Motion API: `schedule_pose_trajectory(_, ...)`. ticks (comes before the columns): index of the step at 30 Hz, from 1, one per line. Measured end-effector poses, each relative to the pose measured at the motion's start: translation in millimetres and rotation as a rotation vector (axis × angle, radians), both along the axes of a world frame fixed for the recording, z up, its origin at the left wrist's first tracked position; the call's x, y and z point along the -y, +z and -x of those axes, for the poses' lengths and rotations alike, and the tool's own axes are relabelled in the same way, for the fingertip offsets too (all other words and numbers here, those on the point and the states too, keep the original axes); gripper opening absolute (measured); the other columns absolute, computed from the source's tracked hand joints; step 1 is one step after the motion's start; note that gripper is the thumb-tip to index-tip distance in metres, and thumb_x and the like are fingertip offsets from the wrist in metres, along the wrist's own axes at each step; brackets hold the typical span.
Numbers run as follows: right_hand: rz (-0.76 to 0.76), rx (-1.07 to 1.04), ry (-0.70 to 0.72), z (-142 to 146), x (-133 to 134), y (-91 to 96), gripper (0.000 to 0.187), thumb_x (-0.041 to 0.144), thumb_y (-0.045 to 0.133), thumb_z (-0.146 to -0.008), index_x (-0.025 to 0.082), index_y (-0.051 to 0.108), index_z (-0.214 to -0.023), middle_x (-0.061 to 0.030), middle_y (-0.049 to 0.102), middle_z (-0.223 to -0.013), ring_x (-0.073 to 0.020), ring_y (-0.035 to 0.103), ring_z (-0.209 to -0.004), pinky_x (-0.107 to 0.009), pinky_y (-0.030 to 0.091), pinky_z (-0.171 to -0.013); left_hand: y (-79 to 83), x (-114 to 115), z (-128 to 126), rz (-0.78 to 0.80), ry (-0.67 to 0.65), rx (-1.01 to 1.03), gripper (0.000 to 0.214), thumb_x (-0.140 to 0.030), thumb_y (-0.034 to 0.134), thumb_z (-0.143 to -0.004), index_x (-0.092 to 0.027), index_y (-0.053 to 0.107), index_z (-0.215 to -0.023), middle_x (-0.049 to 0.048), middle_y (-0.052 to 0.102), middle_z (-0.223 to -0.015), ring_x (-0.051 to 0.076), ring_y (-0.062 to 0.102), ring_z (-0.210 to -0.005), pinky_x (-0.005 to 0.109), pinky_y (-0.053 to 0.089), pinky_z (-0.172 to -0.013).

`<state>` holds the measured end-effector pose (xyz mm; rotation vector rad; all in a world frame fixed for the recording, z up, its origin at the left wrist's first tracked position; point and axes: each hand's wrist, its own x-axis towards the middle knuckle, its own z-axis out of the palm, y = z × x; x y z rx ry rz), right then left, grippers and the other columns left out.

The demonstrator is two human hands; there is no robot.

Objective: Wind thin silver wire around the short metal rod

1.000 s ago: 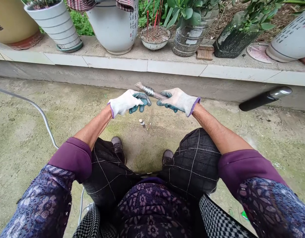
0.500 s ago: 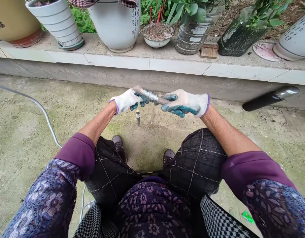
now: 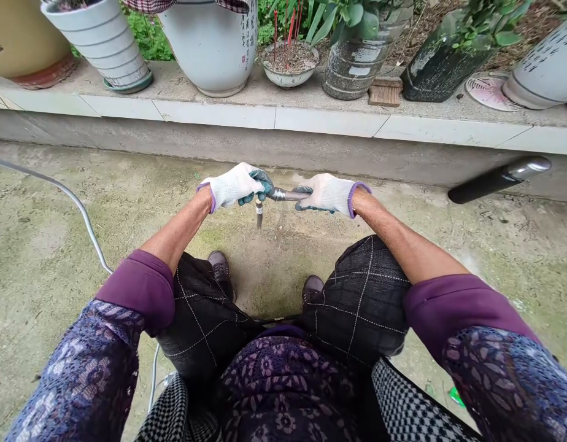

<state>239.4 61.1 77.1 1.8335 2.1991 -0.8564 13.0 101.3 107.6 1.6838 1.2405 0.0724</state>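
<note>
Between my two gloved hands is a greyish rod (image 3: 293,196) with shiny silvery wire wound round part of it. My left hand (image 3: 236,185), in a white glove with blue-green fingers, is closed round its left end and hides that part. At the other end my right hand (image 3: 328,193), gloved alike, grips the rod, its fingers partly hidden behind the palm. The rod lies nearly level in front of my knees. Just below my left hand a short dark peg (image 3: 259,220) with a pale band stands on the ground.
A tiled ledge (image 3: 228,115) runs across the back, bearing a white flowerpot (image 3: 205,46), a bowl of incense sticks (image 3: 290,77), a wooden block (image 3: 385,92) and plants in cut plastic bottles. A black tube (image 3: 483,182) leans at the right. A grey hose (image 3: 81,212) curves along the left.
My right hand has come left and slightly down, nearer my left hand. The rod is more level, and less of its wire winding shows beside my left hand.
</note>
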Motion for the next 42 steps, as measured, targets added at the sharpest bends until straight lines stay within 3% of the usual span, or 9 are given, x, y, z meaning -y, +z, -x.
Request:
schedule_pose_trajectory(3, 0.013, -0.017, -0.024, -2, 0, 1.1, 0.054, 0.038, 0.07, -0.084, 0.01, 0.067, -0.131, -0.0027, 0.066, -0.072, -0.0114, 0.051, -0.053, -0.022, 0.036, -0.048, -2.3, -1, 1, -0.093, 0.003, -0.024, 0.014, -0.01, 0.061, -0.087, -0.011, 0.075, -0.089, -0.0032, 0.052, -0.05, 0.006, 0.037, -0.042, 0.025, 0.023, -0.046)
schedule_pose_trajectory(10, -0.037, -0.122, -0.146, -4, -1, -7.2, 0.043, 0.031, 0.077, -0.079, 0.02, 0.075, -0.12, 0.003, 0.058, -0.059, -0.0104, 0.05, -0.046, -0.022, 0.037, -0.044, -16.5, -6, 1, -0.078, 0.018, 0.07, 0.016, -0.009, 0.063, -0.087, -0.01, 0.078, -0.093, 0.0034, 0.068, -0.069, 0.003, 0.038, -0.037, 0.023, 0.025, -0.04)
schedule_pose_trajectory(14, -0.084, -0.316, -0.289, -3, 1, -5.6, 0.04, 0.028, 0.076, -0.081, 0.017, 0.074, -0.119, 0.004, 0.055, -0.058, -0.0087, 0.048, -0.043, -0.021, 0.039, -0.041, -25.2, -7, -4, -0.015, 0.022, 0.198, 0.026, -0.007, 0.063, -0.088, -0.011, 0.078, -0.109, 0.004, 0.071, -0.073, 0.003, 0.036, -0.035, 0.023, 0.025, -0.039)
schedule_pose_trajectory(18, -0.125, -0.544, -0.398, -1, 3, -1.5, 0.028, 0.028, 0.078, -0.081, 0.014, 0.072, -0.104, 0.005, 0.051, -0.057, -0.0061, 0.044, -0.042, -0.019, 0.038, -0.037, -23.9, -12, -4, -0.026, 0.127, 0.272, 0.02, -0.013, 0.066, -0.091, -0.009, 0.077, -0.108, 0.0059, 0.072, -0.073, 0.002, 0.037, -0.036, 0.022, 0.028, -0.04)
schedule_pose_trajectory(25, 0.042, -0.825, -0.506, -3, 6, 8.1, 0.03, 0.034, 0.084, -0.08, 0.014, 0.069, -0.098, 0.0048, 0.052, -0.056, -0.0045, 0.039, -0.039, -0.017, 0.031, -0.031, -22.6, -17, 2, -0.022, 0.138, 0.291, 0.015, -0.016, 0.067, -0.091, -0.009, 0.076, -0.1, 0.0065, 0.072, -0.074, 0.003, 0.041, -0.04, 0.021, 0.029, -0.04)
schedule_pose_trajectory(28, 0.165, -0.858, -0.469, -8, 9, 12.3, 0.027, 0.033, 0.079, -0.085, 0.015, 0.07, -0.103, 0.0049, 0.054, -0.057, -0.0048, 0.039, -0.037, -0.017, 0.03, -0.029, -23.9, -16, 3, -0.035, 0.121, 0.255, 0.013, -0.015, 0.068, -0.088, -0.009, 0.077, -0.097, 0.0056, 0.072, -0.075, 0.003, 0.041, -0.041, 0.02, 0.03, -0.04)
schedule_pose_trajectory(32, 0.28, -0.733, -0.299, -14, 11, 11.1, 0.027, 0.029, 0.079, -0.083, 0.015, 0.073, -0.105, 0.0043, 0.056, -0.057, -0.0057, 0.042, -0.036, -0.017, 0.032, -0.029, -22.0, -14, 3, -0.065, 0.079, 0.182, 0.009, -0.009, 0.067, -0.084, -0.009, 0.075, -0.088, 0.0024, 0.066, -0.065, 0.004, 0.041, -0.04, 0.02, 0.03, -0.041)
schedule_pose_trajectory(36, 0.285, -0.532, -0.132, -17, 10, 5.8, 0.028, 0.035, 0.083, -0.079, 0.017, 0.076, -0.098, 0.0041, 0.057, -0.058, -0.0062, 0.045, -0.041, -0.018, 0.034, -0.032, -20.9, -13, 3, -0.1, 0.013, 0.058, 0.014, -0.004, 0.069, -0.075, -0.011, 0.077, -0.085, -0.0018, 0.06, -0.058, 0.004, 0.041, -0.041, 0.02, 0.031, -0.042)
schedule_pose_trajectory(42, 0.218, -0.419, -0.057, -17, 8, 6.0, 0.023, 0.037, 0.082, -0.08, 0.018, 0.076, -0.092, 0.0036, 0.057, -0.057, -0.007, 0.045, -0.042, -0.019, 0.033, -0.033, -27.3, -18, 5, -0.133, 0.007, -0.052, 0.015, -0.011, 0.07, -0.076, -0.014, 0.078, -0.088, -0.0034, 0.056, -0.053, 0.005, 0.04, -0.041, 0.022, 0.028, -0.044)
